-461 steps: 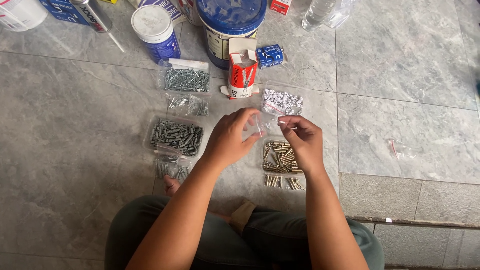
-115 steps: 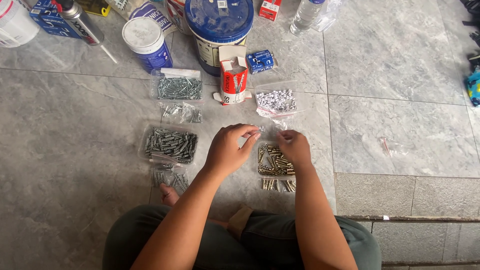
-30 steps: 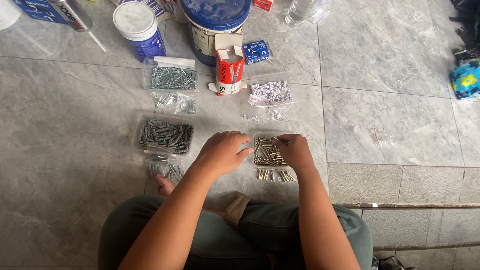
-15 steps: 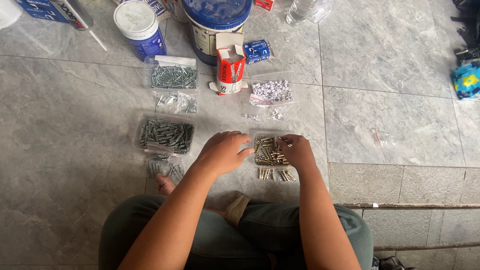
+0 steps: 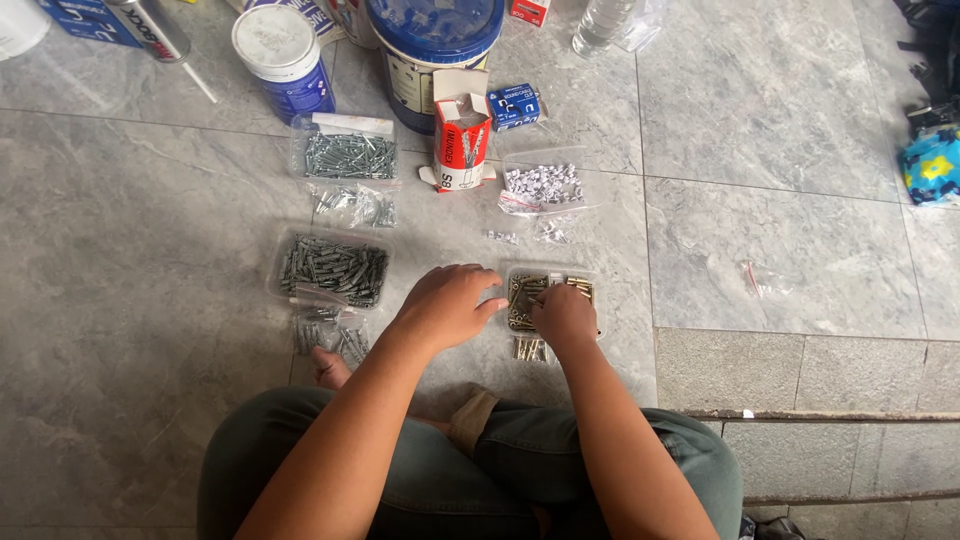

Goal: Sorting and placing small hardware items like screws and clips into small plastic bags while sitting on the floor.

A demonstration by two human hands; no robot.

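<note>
Palms face down (fingers curled): left hand (image 5: 447, 305) and right hand (image 5: 565, 315) over brass screws (image 5: 525, 290).

Head camera, steeply down, near floor (image 5: 150, 300)

Two hands: left hand (image 5: 447, 305), right hand (image 5: 565, 314). Three clear trays: brass screws (image 5: 585, 288), grey plugs (image 5: 333, 269), grey screws (image 5: 347, 155). One white-clip bag (image 5: 543, 184), one red box (image 5: 460, 137), one blue box (image 5: 514, 105), two blue tubs (image 5: 283, 60) (image 5: 436, 40)
</note>
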